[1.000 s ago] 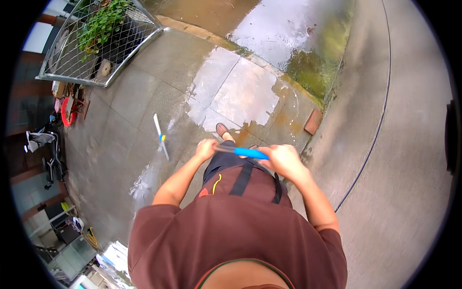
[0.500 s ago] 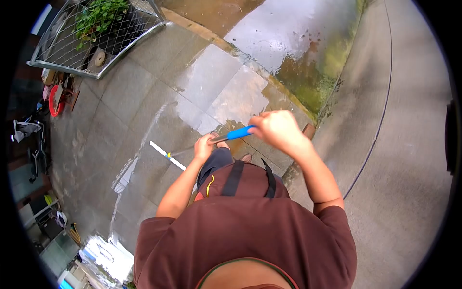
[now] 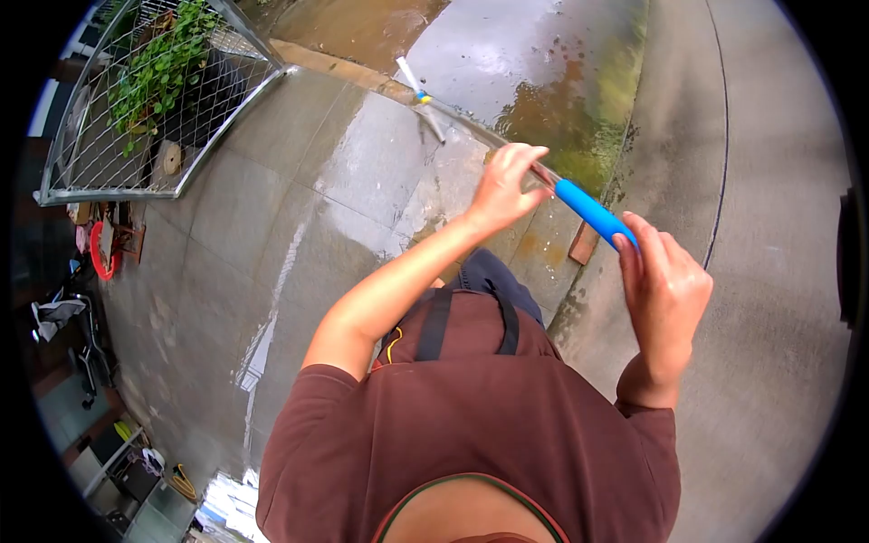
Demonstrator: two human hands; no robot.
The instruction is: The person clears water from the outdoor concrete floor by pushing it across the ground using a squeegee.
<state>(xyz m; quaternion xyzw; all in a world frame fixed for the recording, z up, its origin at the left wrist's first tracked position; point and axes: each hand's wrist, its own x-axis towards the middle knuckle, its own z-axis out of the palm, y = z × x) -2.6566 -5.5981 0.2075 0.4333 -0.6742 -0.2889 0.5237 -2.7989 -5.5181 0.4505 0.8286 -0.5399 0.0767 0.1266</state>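
Note:
A floor squeegee with a blue foam grip [image 3: 593,213] and a metal pole runs from my right side up toward the wet floor. Its white bar head [image 3: 435,121], with a blue and yellow joint, is at the far end, over the edge of the puddle. My right hand [image 3: 668,285] is closed round the end of the blue grip. Further along, just beyond the grip, my left hand [image 3: 509,188] is wrapped loosely about the pole, between thumb and fingers. Whether the head touches the floor or is slightly raised, I cannot tell.
A shallow puddle [image 3: 493,54] lies beyond a low kerb. At the far left stands a wire mesh enclosure [image 3: 176,195] around a green plant [image 3: 163,77]. A brick [image 3: 583,243] sits near my right foot side. A bicycle [image 3: 86,335] and a red basin [image 3: 100,249] stand left.
The squeegee head has swung from the left paving up and to the right, to the puddle's edge. Both hands moved right, the left one also forward and the right one slightly lower.

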